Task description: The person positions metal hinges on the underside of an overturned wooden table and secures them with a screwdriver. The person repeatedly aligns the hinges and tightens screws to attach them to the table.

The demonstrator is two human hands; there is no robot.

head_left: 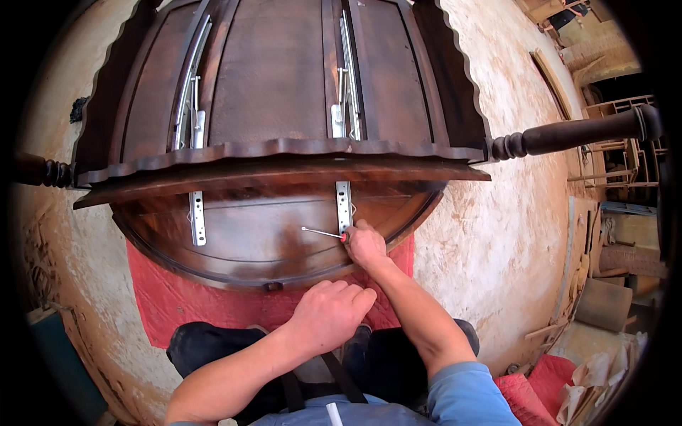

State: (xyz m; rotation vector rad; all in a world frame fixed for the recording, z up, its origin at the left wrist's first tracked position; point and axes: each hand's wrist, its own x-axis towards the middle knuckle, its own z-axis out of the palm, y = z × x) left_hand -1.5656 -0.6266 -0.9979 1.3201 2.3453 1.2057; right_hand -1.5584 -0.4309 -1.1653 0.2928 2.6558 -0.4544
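A dark brown wooden table (273, 85) lies upside down, its rounded top end (249, 220) toward me. My right hand (368, 245) is closed round a screwdriver (323, 232) with a red handle, its thin shaft pointing left over the wood. That hand is beside the near end of the right metal slide rail (344, 202). A second metal rail (197, 220) runs along the underside further left. My left hand (330, 312) is a fist in front of the table's near edge, above my lap; whatever its fingers hold, if anything, is hidden.
A turned table leg (568, 135) sticks out to the right, and another (42, 170) to the left. Scalloped wooden aprons frame the underside. A red cloth (163, 305) lies beneath the near end. Wooden parts and furniture frames (618, 160) stand along the right.
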